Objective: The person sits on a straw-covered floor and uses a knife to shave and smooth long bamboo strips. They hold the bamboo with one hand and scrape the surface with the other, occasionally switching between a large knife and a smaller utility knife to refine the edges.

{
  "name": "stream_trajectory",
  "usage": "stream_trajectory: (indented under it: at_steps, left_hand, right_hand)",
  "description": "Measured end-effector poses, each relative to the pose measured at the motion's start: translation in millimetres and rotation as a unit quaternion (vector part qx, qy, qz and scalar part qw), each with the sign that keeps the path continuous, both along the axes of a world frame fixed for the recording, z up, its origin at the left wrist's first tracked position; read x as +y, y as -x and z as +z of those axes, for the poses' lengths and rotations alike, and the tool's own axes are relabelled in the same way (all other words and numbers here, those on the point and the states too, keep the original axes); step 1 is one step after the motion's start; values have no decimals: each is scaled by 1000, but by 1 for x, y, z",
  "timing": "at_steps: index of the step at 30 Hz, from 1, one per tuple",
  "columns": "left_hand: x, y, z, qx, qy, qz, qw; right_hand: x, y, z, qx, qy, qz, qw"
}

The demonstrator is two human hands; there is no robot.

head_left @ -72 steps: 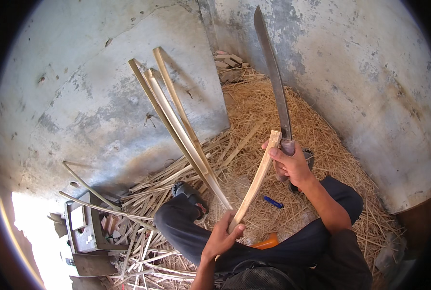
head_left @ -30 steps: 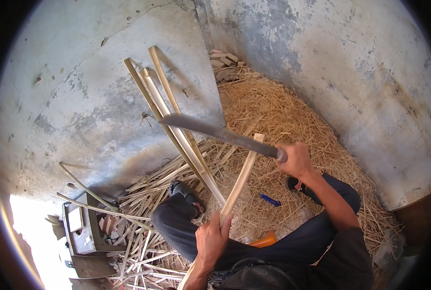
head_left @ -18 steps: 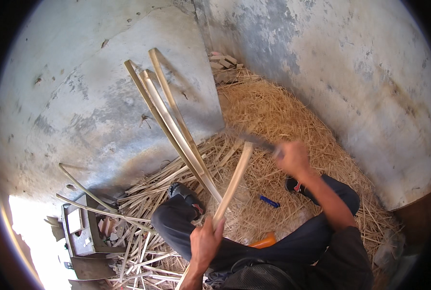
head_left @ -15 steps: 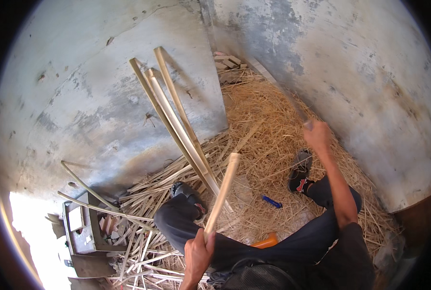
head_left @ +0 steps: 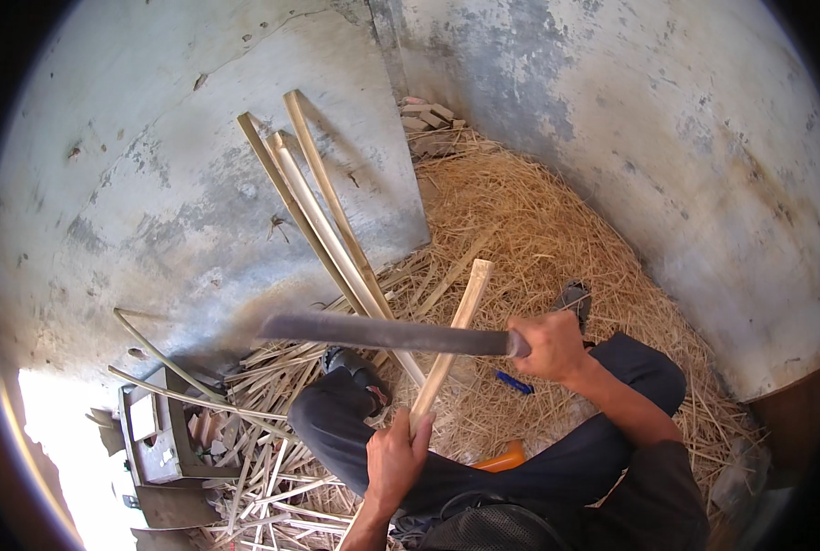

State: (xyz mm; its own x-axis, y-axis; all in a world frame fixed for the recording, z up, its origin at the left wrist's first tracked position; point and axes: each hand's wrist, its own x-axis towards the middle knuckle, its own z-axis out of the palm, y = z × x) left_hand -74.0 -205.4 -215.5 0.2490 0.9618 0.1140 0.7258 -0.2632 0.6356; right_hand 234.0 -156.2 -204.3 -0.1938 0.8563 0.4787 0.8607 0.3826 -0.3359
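Observation:
My left hand is closed around the lower end of a pale bamboo strip, which slants up and away from me. In my right hand is the handle of a long, dark-bladed machete. Its blade lies level across the view, pointing left, and passes in front of the strip's upper half. Whether the edge touches the strip I cannot tell. Several longer bamboo strips lean against the wall just beyond the blade.
Shavings cover the floor between the two walls. Split sticks pile up at the left beside a wooden box. A blue object and an orange one lie between my legs. Brick pieces sit in the far corner.
The machete has swung down from the far right to lie across the strip, my right hand coming nearer and left. My left hand has raised the strip slightly, rightward.

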Motion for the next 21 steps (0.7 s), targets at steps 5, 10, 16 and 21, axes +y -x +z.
stream_trajectory:
  at_steps: [5, 10, 16, 21]
  left_hand:
    - [-4, -5, 8, 4, -15, 6, 1000]
    - [-15, 14, 9, 27, -4, -3, 1000]
    - [-8, -4, 5, 58, -18, -17, 998]
    - [-21, 29, 10, -16, 74, -27, 997]
  right_hand:
    - [8, -2, 1, -23, 23, -20, 999]
    - [28, -40, -3, 51, -14, -102, 993]
    - [12, -4, 2, 0, 36, 22, 999]
    - [55, -70, -17, 127, 47, -198, 971]
